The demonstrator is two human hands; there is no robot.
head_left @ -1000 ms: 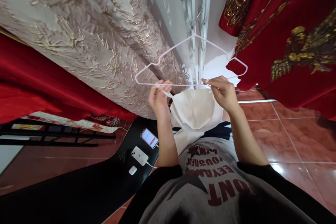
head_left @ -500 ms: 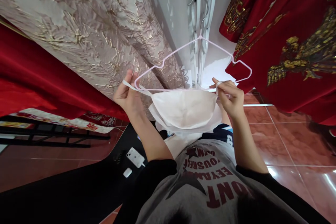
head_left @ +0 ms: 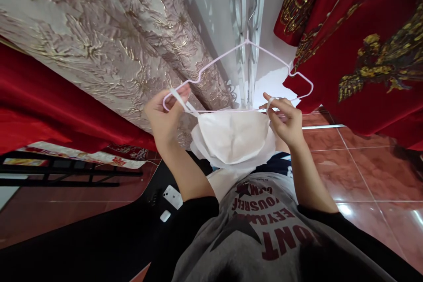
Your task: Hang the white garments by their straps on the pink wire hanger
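A pale pink clothes hanger [head_left: 223,56], its metal hook upward, is held up in front of me. Below its bottom bar hangs a white garment [head_left: 234,135] with thin straps and layered, sheer-looking edges. At the hanger's left corner, my left hand [head_left: 167,112] is closed on the garment's left strap [head_left: 181,99]; whether it also grips the hanger is unclear. The right strap [head_left: 269,105] loops over a finger of my right hand [head_left: 287,119], which is pinched by the bottom bar. Part of this grip is hidden.
Ornate pinkish-gold fabric [head_left: 132,31] hangs at left, with red fabric [head_left: 66,101] beyond. Red, gold-decorated cloth [head_left: 330,53] hangs at right. A white metal rack [head_left: 243,57] stands ahead. A phone [head_left: 172,197] and a small white case [head_left: 165,216] lie on a black surface [head_left: 99,238].
My left hand has moved right and inward with its strap, to the hanger's left corner. The hanger and garment have shifted slightly left in view. My right hand keeps its hold.
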